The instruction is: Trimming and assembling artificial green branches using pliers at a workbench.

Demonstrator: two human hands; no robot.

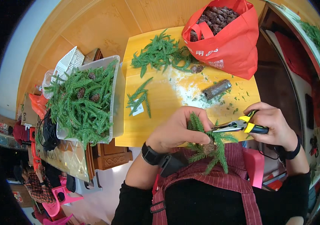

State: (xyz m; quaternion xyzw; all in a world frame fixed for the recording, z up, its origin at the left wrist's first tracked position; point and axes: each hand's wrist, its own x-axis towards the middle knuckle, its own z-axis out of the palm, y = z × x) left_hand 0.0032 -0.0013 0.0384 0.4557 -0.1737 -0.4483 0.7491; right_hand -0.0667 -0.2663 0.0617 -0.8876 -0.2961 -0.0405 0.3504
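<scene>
My left hand (177,127) grips a bundle of green fir sprigs (214,150) with a pine cone (208,148) at its centre, held over my lap at the table's near edge. In my right hand (274,123) are yellow-and-black pliers (242,125), whose jaws point left into the bundle just beside my left fingers.
On the yellow table (160,112) lie loose fir sprigs (162,54), smaller sprigs (139,98), a dark roll (217,89), two pine cones (196,69) and white crumbs. A red bag (229,41) of pine cones stands at the back. A clear bin (116,108) of finished sprigs sits left.
</scene>
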